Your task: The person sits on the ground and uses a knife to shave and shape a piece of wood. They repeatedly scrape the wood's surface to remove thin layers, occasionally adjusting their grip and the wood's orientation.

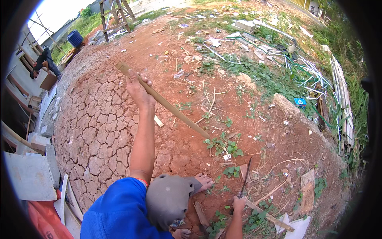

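Head view: we're mid-trim on a long wooden stick, blade up for the next cut.
Largest first: cracked red dirt ground (95, 119) fills the left and middle, with a scrap pile of white pipes and strips (318, 79) far right and a wooden ladder frame (115, 16) far left. Another person (43, 61) bends over at the far left edge, well apart from us. Our left hand (137, 89) is stretched out far, fingers wrapped tight around the upper end of the long wooden stick (171, 107), which slopes down to the right until its tip meets the ground by the weeds. Our right hand (238, 203), near and low, is fisted on the handle of a dark blade (246, 175) pointing up, apart from the stick. Judgement: next we need the stick steadied and the blade swung to its lower end, clear of our bare foot (205, 182).
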A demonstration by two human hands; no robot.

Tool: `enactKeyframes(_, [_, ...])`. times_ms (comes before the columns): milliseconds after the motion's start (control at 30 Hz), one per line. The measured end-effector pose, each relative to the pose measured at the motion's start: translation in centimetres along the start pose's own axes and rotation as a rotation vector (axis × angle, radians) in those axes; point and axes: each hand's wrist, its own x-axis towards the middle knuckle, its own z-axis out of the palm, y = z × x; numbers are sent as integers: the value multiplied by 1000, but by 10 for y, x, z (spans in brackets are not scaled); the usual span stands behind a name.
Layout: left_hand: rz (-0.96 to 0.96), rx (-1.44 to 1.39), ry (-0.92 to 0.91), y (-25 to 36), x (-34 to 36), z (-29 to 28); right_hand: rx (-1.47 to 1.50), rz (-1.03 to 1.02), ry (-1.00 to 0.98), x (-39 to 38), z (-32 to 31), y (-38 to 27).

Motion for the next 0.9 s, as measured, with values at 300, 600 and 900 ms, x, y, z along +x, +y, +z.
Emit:
enactKeyframes(300, [-186, 723, -593, 69, -16, 6, 322, 177, -173, -24, -12, -39])
enactKeyframes(600, [209, 1312, -969, 51, -81, 7, 505, 235, -114, -86, -43, -110])
enactKeyframes(900, [541, 896, -1995, 75, -182, 93, 1200, -576, 25, -175, -164, -318])
